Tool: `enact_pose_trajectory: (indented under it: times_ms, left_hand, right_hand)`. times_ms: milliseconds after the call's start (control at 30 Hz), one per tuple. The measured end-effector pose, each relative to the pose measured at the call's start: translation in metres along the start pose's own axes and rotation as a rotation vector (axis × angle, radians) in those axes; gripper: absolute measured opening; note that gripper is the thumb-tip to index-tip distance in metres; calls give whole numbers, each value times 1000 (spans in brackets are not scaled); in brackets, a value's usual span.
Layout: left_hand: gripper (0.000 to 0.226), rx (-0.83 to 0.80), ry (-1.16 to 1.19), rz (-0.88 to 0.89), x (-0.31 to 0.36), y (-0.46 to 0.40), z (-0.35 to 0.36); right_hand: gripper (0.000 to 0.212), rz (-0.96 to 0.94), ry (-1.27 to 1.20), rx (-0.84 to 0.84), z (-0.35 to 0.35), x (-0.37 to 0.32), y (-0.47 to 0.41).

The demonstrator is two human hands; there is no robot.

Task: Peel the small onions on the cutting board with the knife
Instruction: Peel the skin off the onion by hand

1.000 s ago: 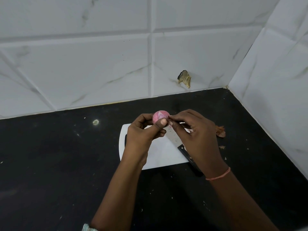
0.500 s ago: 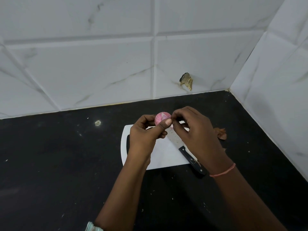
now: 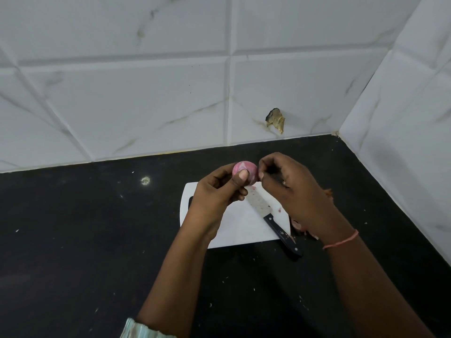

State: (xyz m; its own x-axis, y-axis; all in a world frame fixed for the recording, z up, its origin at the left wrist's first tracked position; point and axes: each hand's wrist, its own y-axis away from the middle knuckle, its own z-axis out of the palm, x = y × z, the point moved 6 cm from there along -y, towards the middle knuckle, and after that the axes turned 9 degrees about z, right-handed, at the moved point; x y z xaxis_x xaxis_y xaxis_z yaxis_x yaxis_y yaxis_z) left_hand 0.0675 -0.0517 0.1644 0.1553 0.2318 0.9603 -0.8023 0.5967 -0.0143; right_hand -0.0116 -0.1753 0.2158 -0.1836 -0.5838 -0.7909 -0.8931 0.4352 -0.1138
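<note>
- Onion (image 3: 244,173) — small, pink, held in the air above the far edge of the cutting board (image 3: 240,228).
- Left hand (image 3: 217,193): fingers curled round the onion, thumb pressed across its near face.
- Right hand (image 3: 292,191): fingertips pinched together at the onion's right side; what they pinch is too small to tell.
- Knife (image 3: 271,217) — lying flat on the board, blade toward the hands, black handle overhanging the near right edge onto the black counter (image 3: 85,240). Neither hand touches it.
- Peel scraps (image 3: 299,226) lie just beside the board's right edge, partly hidden by the right wrist.
- White tiled wall (image 3: 146,93) behind.
</note>
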Motion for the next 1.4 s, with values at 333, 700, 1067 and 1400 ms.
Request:
enact_pose_trajectory:
  times_ms: [333, 700, 1067, 1400]
  left_hand:
    - [42, 42, 143, 25, 0, 3, 7]
    - [29, 75, 50, 60, 8, 6, 11]
    - [36, 69, 111, 76, 12, 8, 11]
    - [32, 142, 12, 80, 11, 8, 1]
  right_hand:
    - [18, -87, -49, 311, 0, 1, 18]
    - [20, -166, 28, 474, 0, -2, 25]
    - [21, -196, 19, 451, -3, -8, 26]
    - [9, -271, 190, 433, 2, -12, 22]
